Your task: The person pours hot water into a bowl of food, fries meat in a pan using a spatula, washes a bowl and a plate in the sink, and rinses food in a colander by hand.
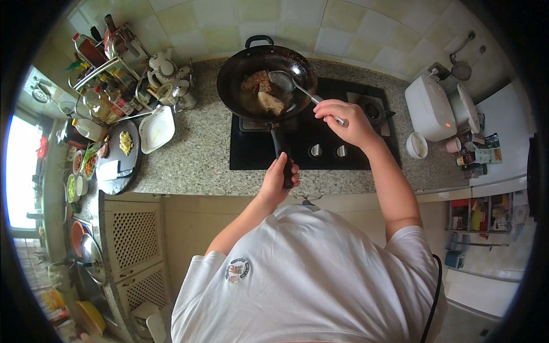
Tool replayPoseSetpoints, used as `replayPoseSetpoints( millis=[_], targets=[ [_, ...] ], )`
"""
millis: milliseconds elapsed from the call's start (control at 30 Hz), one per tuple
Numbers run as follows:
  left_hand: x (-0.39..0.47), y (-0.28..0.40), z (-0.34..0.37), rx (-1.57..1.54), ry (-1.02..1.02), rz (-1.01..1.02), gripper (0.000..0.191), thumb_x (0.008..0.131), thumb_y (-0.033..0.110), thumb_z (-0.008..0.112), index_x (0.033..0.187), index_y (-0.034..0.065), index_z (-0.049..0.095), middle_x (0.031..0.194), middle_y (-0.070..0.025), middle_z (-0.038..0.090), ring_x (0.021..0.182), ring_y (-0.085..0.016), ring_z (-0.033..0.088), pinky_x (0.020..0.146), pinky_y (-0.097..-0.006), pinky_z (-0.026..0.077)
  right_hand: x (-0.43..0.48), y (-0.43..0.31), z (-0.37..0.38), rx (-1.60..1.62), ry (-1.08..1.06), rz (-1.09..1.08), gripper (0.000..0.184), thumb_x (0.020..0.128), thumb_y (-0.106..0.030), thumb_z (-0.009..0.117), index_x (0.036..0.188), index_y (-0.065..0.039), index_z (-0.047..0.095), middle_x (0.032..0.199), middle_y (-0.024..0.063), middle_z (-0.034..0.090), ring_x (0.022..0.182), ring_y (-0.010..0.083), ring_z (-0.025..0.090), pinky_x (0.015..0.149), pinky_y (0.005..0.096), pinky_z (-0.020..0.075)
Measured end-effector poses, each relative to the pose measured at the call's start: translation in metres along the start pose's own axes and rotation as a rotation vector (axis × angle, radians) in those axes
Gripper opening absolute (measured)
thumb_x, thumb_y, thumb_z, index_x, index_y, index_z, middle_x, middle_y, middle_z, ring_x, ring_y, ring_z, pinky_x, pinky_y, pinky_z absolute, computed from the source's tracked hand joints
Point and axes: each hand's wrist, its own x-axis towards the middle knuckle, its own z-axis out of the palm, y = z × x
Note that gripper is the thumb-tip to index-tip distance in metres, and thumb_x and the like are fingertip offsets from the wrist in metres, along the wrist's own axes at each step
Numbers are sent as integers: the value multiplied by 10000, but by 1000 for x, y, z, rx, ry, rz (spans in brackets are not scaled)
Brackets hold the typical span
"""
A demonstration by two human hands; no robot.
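Note:
My left hand (279, 178) is closed around the black handle of a dark wok (238, 96) on the left burner of a black gas hob (257, 152). In the wok lie several browned pieces of food, perhaps meat (270, 103), in some liquid. My right hand (345, 122) grips the metal handle of a round skimmer or ladle (281, 80). The head of this utensil is inside the wok, beside the pieces, at their upper right. Its handle crosses the wok's right rim.
A white dish (157, 129) and a round dark board (128, 148) with chopped pale food (125, 142) stand left on the granite counter. Behind them is a rack of bottles (107, 100). A white bowl (417, 145) and a white appliance (429, 107) are at right.

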Motion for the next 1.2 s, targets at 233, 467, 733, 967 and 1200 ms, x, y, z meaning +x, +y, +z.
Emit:
replayPoseSetpoints(
  millis=[233, 467, 733, 967, 1200],
  targets=[
    [6, -7, 3, -14, -12, -8, 282, 857, 381, 444, 835, 100, 425, 669, -31, 430, 551, -141, 393, 499, -257, 327, -8, 1, -8, 21, 33, 35, 145, 696, 41, 523, 795, -38, 594, 873, 76, 608, 779, 220, 597, 658, 273, 481],
    [11, -13, 7, -42, -15, 5, 276, 851, 367, 465, 828, 98, 404, 660, -43, 453, 536, -149, 431, 483, -277, 364, -13, 2, -6, 54, 29, -2, 148, 675, 58, 525, 781, -27, 584, 871, 79, 606, 771, 228, 598, 658, 278, 482],
    [12, -15, 6, -81, -22, 10, 272, 853, 350, 467, 812, 89, 405, 660, -56, 451, 539, -162, 438, 487, -285, 371, -28, -44, -40, -21, -67, -147, 150, 621, 62, 509, 730, -27, 561, 854, 99, 605, 707, 219, 594, 630, 292, 466],
    [13, -16, 10, -62, -3, 15, 275, 853, 356, 464, 825, 90, 400, 658, -49, 439, 531, -158, 420, 485, -287, 366, -26, -56, -41, -99, -364, -215, 138, 588, 2, 586, 706, -60, 551, 862, 35, 590, 697, 219, 553, 610, 312, 455],
    [11, -14, 9, -66, -23, 5, 295, 848, 384, 458, 824, 94, 409, 656, -33, 419, 528, -141, 391, 487, -273, 341, -18, -35, -34, -320, -543, -315, 77, 599, -46, 582, 656, -56, 532, 869, 40, 578, 660, 220, 529, 581, 320, 446]
  ],
)
